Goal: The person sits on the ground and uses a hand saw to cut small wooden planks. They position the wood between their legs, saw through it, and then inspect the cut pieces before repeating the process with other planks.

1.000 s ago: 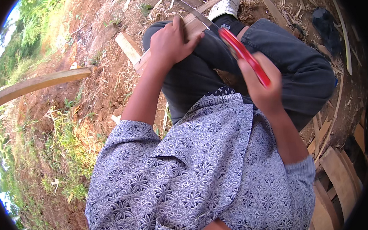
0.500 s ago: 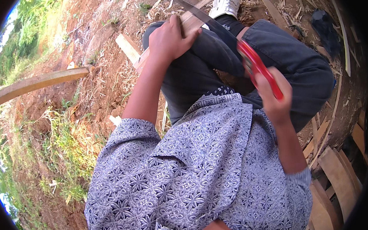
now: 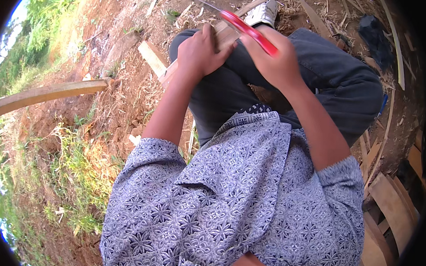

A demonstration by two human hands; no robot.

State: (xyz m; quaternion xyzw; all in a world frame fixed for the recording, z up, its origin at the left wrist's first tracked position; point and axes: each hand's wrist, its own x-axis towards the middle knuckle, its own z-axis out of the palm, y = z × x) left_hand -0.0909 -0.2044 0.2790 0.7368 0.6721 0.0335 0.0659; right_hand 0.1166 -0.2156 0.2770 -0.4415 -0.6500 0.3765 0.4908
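Well, the right hand (image 3: 276, 57) has its fingers curled around the red handle (image 3: 256, 37) of a saw (image 3: 230, 19). The thin grey blade (image 3: 199, 1) sticks out up and to the left. The left hand (image 3: 196, 53) lies on a flat wooden board (image 3: 226, 36), with its thumb out to one side. I cannot tell how hard it grips.

The board slants over the bent left leg in dark trousers (image 3: 339, 70), and its far end goes up near a white shoe (image 3: 265, 14). The red handle crosses over the board in this view and hides a bit of it. The left hand hides another bit. I cannot tell if the blade touches the wood.

Just past the left knee is a light piece of wood (image 3: 152, 57), near the low end of the board. Farther left, a long wooden beam (image 3: 46, 93) pokes in from the side. Green plants (image 3: 83, 169) grow below it on the brown ground (image 3: 43, 148).

Over on the right, a black, crumpled thing (image 3: 376, 39) lies well apart from the hands, with a long thin strip (image 3: 397, 51) beside it. Lower down, wide brown planks (image 3: 391, 205) are piled near the right sleeve (image 3: 343, 181).
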